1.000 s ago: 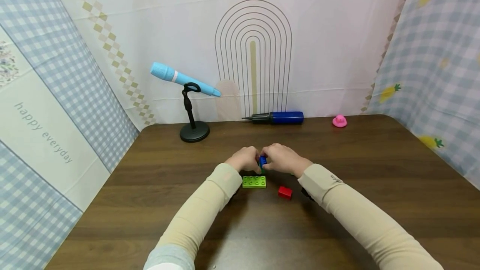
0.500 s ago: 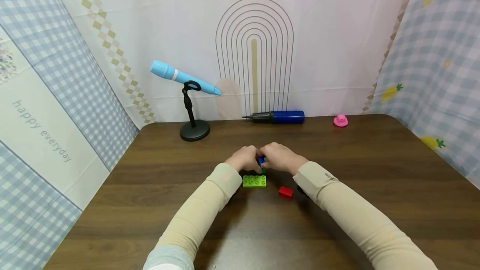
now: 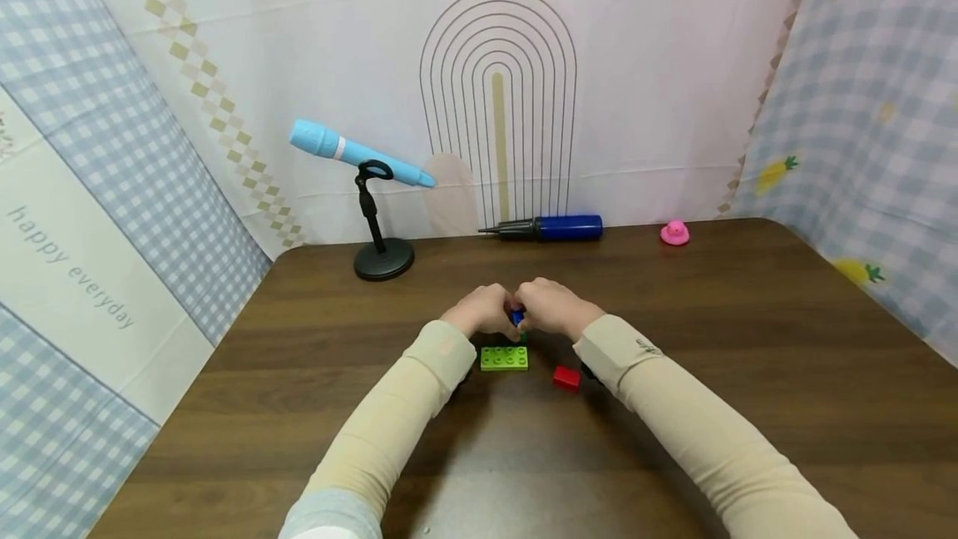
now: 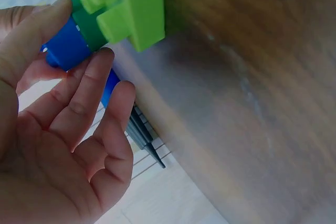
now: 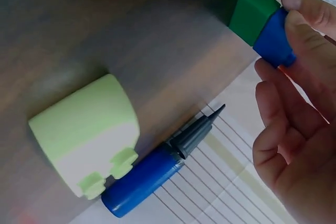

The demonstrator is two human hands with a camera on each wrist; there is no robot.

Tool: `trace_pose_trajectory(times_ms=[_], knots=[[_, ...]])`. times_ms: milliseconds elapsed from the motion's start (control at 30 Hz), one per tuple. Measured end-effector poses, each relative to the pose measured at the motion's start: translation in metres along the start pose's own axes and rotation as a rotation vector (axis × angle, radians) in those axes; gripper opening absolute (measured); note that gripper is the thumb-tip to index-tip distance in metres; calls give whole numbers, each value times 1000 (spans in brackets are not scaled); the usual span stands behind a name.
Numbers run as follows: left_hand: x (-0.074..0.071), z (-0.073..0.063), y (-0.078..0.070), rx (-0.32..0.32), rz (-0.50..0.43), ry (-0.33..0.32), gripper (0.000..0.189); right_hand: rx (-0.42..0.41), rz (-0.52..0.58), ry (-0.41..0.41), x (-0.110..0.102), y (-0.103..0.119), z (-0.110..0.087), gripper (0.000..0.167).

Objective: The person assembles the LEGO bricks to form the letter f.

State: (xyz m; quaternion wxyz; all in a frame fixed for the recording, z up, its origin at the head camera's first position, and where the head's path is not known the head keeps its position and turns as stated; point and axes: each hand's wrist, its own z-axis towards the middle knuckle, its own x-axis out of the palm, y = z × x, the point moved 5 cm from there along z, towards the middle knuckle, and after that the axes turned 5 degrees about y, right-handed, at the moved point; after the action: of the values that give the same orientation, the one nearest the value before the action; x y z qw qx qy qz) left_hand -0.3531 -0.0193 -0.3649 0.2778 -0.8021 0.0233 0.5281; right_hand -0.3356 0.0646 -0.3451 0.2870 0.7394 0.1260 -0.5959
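Above the middle of the table, both hands meet at a blue toy building brick [image 5: 273, 40] stacked against a dark green brick [image 5: 255, 14]. My left hand [image 3: 482, 309] pinches the blue brick between thumb and fingers from the left. From the other side, my right hand [image 3: 552, 306] pinches it too. The hands hide most of the pair in the head view. A light green studded brick [image 3: 505, 358] lies just in front of them, and a red brick [image 3: 566, 378] lies to its right. In the right wrist view, a pale green and white block [image 5: 89, 129] stands on the table.
At the back left, a black microphone stand [image 3: 382, 259] carries a light blue microphone [image 3: 359, 155]. A blue hand pump [image 3: 565, 228] lies along the back edge, with a pink rubber duck [image 3: 675, 233] to its right. Printed cloth [image 3: 636, 65] hangs behind the table.
The right hand has shifted slightly left, closer to the left hand. Less of the blue and dark green bricks shows between them. The head view has tilted and shifted a little.
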Motion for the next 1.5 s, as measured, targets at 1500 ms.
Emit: trace_pose_trajectory(times_ms=[1500], knots=[[-4,-5,-4,-79,210,-42,13,16,-29,-39,7,7,-27,16]])
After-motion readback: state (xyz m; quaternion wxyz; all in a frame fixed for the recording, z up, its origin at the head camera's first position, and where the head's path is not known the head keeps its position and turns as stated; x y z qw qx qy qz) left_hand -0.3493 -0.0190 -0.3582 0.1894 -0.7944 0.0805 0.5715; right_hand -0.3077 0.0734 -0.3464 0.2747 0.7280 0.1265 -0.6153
